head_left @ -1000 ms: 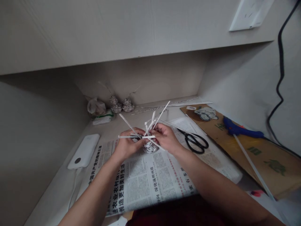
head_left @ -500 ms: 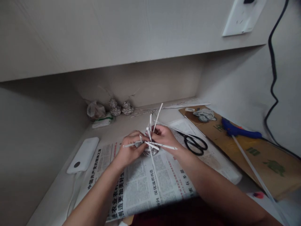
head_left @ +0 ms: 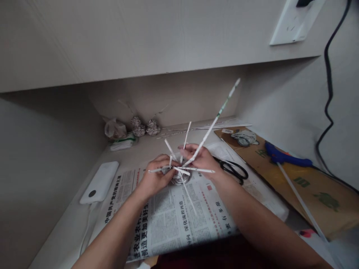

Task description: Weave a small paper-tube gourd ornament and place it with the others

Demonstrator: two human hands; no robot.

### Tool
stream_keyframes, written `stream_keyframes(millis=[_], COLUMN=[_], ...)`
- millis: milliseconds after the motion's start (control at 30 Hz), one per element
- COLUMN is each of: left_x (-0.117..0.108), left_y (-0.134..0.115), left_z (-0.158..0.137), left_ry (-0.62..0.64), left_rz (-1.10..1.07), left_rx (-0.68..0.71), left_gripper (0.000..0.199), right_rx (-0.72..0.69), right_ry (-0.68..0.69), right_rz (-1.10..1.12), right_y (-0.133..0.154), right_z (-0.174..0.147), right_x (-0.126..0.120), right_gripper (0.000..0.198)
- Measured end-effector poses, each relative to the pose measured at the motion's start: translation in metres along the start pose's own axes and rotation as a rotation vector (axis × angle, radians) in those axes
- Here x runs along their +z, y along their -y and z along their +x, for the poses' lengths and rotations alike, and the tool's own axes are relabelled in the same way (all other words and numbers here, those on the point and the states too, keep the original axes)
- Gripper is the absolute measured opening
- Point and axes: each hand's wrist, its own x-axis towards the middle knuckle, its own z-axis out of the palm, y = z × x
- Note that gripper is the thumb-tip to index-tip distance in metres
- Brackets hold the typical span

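A: How are the hands set?

B: The left hand [head_left: 159, 175] grips the left side of the woven piece [head_left: 181, 180], presumably to steady it. The right hand [head_left: 201, 160] is at its right side, by the long paper rod [head_left: 211, 129]; whether the fingers close on that rod cannot be told.

A: And the surroundings?

B: The woven piece is over the newspaper [head_left: 168, 218], which likely protects the table [head_left: 127, 158]. Scissors [head_left: 238, 171] lie near the right hand, apparently for easy reach; the glue gun [head_left: 290, 157] rests farther off on cardboard [head_left: 340, 209].
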Motion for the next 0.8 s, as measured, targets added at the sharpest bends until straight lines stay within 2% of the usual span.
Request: stream_keyframes(millis=[100, 200, 300, 400, 500, 667, 800], left_x=[0.0, -0.001, -0.002, -0.003, -0.003, 0.001, 0.003], left_y=[-0.001, 0.0, 0.002, 0.002, 0.002, 0.006, 0.008], left_z=[0.001, 0.001, 0.001, 0.001, 0.001, 0.001, 0.0], left_ry=[0.002, -0.006, -0.001, 0.022, 0.019, -0.062, -0.095], left_rz=[0.003, 0.008, 0.024, 0.033, -0.007, -0.083, -0.153], left_rx=[-0.007, -0.015, -0.007, 0.009, 0.009, -0.098, -0.196], left_gripper=[0.018, 0.018, 0.019, 0.023, 0.022, 0.013, 0.007], right_rx=[0.015, 0.002, -0.017, -0.108, -0.155, -0.108, -0.051], right_ry=[0.187, 0.206, 0.19, 0.148, 0.112, 0.078, -0.011], right_rz=[-0.144, -0.15, -0.181, -0.279, -0.24, -0.024, -0.021], right_y=[-0.013, -0.016, -0.016, -0.019, -0.025, -0.035, -0.04], right_z=[-0.002, -0.002, -0.002, -0.003, -0.003, 0.004, 0.005], right_x=[-0.007, -0.009, -0.007, -0.002, 0.003, 0.006, 0.007], right_gripper=[0.03, 0.026, 0.022, 0.016, 0.013, 0.017, 0.021])
